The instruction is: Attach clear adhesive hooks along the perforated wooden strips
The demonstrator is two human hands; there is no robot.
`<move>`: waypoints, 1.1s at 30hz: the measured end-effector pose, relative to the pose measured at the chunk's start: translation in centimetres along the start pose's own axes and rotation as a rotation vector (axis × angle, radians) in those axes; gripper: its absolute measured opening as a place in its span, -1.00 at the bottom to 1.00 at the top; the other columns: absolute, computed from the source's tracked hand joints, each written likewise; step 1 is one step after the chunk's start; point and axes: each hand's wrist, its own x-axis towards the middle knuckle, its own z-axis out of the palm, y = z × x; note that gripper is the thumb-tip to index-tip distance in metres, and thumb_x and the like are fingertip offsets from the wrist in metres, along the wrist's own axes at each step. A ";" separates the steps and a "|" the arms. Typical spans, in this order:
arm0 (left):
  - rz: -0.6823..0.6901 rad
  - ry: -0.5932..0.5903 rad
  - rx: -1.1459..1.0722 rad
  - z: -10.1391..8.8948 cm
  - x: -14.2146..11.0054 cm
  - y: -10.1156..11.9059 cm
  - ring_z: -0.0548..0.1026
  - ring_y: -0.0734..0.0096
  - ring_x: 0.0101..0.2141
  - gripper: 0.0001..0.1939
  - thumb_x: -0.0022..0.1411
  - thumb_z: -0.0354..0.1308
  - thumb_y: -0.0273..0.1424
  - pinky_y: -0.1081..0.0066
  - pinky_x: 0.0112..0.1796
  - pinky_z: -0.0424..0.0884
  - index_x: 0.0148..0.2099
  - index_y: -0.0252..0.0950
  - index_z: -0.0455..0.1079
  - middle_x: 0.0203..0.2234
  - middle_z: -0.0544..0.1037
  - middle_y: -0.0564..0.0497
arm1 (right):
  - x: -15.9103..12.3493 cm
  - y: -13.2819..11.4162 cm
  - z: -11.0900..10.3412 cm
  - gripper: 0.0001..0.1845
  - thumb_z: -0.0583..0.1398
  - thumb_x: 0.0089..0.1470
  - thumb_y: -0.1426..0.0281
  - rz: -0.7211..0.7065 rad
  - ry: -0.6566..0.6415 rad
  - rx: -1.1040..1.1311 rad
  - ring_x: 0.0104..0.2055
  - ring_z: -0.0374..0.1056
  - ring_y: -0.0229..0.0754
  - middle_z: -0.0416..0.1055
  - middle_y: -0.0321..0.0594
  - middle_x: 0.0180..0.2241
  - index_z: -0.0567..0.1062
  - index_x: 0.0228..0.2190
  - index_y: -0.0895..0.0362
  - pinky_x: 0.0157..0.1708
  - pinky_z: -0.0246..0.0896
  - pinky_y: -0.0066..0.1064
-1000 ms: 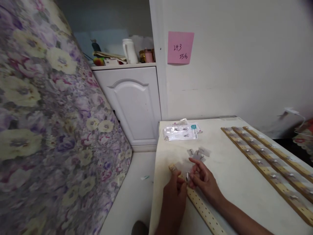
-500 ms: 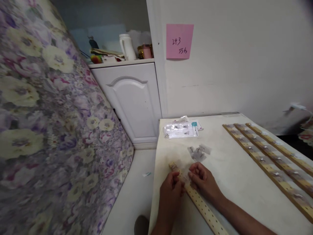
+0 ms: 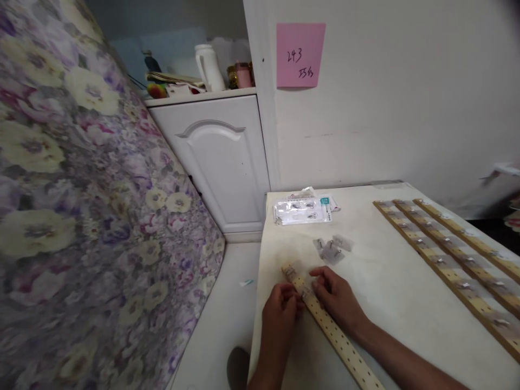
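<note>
A narrow, light wooden strip with rows of holes point(image 3: 337, 338) lies slantwise on the white table. Clear plastic pads with small hooks sit along its far part, one hook pad point(image 3: 305, 286) between my hands. My left hand point(image 3: 280, 306) is closed, its curled fingers at the strip's left edge. On the other side my right hand point(image 3: 335, 295) hovers close to the strip, index finger and thumb apart, with nothing visible between them. Beyond my hands lies a small pile of clear hook pads point(image 3: 331, 249).
Flat blister packs of hooks point(image 3: 303, 210) lie at the table's far left. Three wooden strips fitted with hook pads point(image 3: 441, 261) run along the right side. A flowered curtain point(image 3: 101, 206) hangs left, beside a white cabinet point(image 3: 219, 168). A pink note point(image 3: 300, 57) is on the wall.
My fingers have drawn slightly apart around the hook pad, which now lies on the strip. The right index finger has straightened. The view has shifted a little.
</note>
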 end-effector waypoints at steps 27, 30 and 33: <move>0.241 -0.111 1.110 -0.6 -2.9 0.3 0.31 0.20 -0.12 -0.40 0.14 -0.20 -0.65 0.34 -0.15 0.25 0.21 -0.24 0.19 -0.09 0.40 -0.11 | 0.2 0.4 0.1 -0.87 0.09 0.02 0.37 0.007 0.005 -0.006 -0.60 0.19 -0.29 0.20 -0.47 -0.63 0.36 -0.32 0.08 -0.57 0.08 -0.47; 0.250 -0.120 1.129 -0.6 -2.9 0.4 0.31 0.19 -0.14 -0.42 0.16 -0.19 -0.63 0.32 -0.16 0.25 0.21 -0.25 0.19 -0.11 0.40 -0.13 | 0.2 0.3 0.0 -0.88 0.09 0.03 0.36 0.009 0.001 -0.003 -0.61 0.18 -0.30 0.20 -0.47 -0.63 0.35 -0.31 0.08 -0.57 0.09 -0.47; 0.268 -0.121 1.132 -0.5 -2.9 0.3 0.30 0.21 -0.15 -0.42 0.16 -0.19 -0.64 0.32 -0.15 0.24 0.21 -0.24 0.18 -0.12 0.39 -0.12 | 0.3 0.3 0.0 -0.88 0.09 0.03 0.36 0.006 -0.001 -0.008 -0.60 0.19 -0.29 0.20 -0.47 -0.63 0.35 -0.32 0.08 -0.56 0.09 -0.47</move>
